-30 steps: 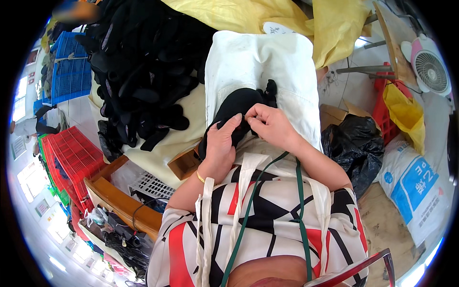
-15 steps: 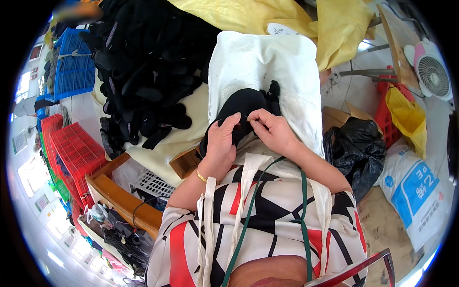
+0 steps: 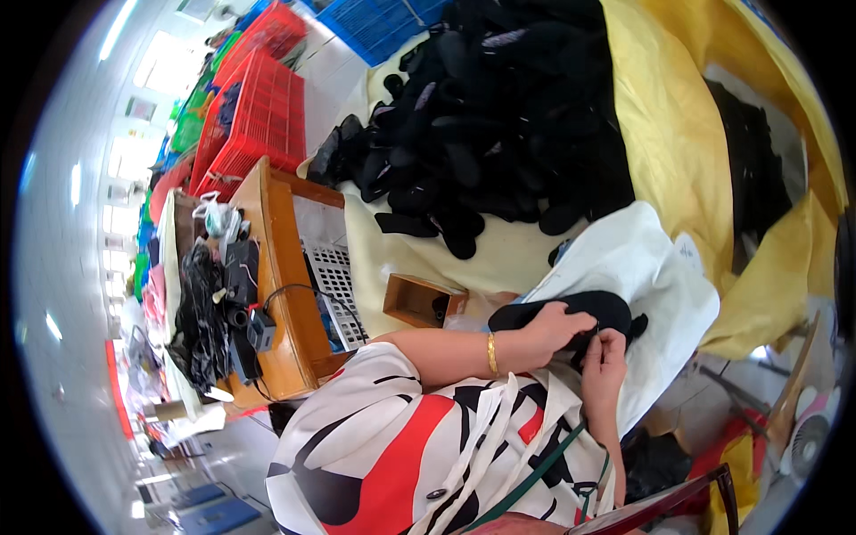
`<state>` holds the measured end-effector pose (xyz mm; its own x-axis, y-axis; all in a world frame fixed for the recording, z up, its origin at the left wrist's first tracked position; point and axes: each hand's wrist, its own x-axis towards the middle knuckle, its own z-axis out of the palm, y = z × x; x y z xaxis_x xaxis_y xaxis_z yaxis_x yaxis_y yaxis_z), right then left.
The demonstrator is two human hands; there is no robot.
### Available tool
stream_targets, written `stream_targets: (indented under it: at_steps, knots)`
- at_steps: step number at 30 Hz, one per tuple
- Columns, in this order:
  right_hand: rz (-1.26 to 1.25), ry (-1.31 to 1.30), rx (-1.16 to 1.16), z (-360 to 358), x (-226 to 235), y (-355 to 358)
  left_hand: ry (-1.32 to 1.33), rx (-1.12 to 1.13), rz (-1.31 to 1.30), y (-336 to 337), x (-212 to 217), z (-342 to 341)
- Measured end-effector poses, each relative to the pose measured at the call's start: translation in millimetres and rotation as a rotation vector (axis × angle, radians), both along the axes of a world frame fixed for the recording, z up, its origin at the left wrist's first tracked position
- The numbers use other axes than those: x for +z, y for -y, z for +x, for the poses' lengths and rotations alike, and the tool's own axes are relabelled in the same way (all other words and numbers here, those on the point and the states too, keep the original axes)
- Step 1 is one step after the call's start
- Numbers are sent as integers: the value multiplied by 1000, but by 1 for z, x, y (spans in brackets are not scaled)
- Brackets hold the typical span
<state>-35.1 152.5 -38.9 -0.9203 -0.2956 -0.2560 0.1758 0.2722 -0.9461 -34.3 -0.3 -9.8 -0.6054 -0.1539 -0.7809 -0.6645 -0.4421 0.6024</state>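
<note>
Gripping a black shoe piece (image 3: 571,308), both hands meet at about 4 o'clock from the middle of the view. The left hand (image 3: 551,328) lies over the near edge of the piece with its fingers (image 3: 571,314) curled down and pressed onto the dark cloth; a gold bangle (image 3: 491,354) circles that wrist. The right hand (image 3: 606,357) comes up from below at 5 o'clock, its fingers (image 3: 613,337) drawn together and pinching the edge of the same piece, touching the left hand. The piece rests on a white sack (image 3: 646,276) spread over the person's lap, which reaches out toward 3 o'clock.

At 12 o'clock a large heap of black shoe pieces (image 3: 499,134) lies on a pale yellow tabletop (image 3: 392,259), with a few loose ones at its lower edge. A yellow sheet (image 3: 687,160) drapes from 1 o'clock down to 3 o'clock. Just beside the left forearm, at 9 o'clock from the hands, sits a small open wooden box (image 3: 419,299). Farther toward 9 o'clock stands a wooden bench (image 3: 285,294) carrying a white basket (image 3: 337,285) and a tangle of black cables (image 3: 209,312). Red crates (image 3: 254,116) stack at 10 o'clock and a blue crate (image 3: 379,22) at 11 o'clock. A fan (image 3: 807,441) shows at 4 o'clock near the rim. The person wears a white, red and black patterned top (image 3: 401,446).
</note>
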Motion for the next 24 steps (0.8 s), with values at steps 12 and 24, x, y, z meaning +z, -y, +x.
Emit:
stream_targets:
  at_steps: [12,24]
  knots:
    - [191,-364,93,-29,49,2,-266,-286,-49,-7,-10,26]
    - [-731,291,-351,-21,39,-54,-945,-1394,-844,-2,25,-75]
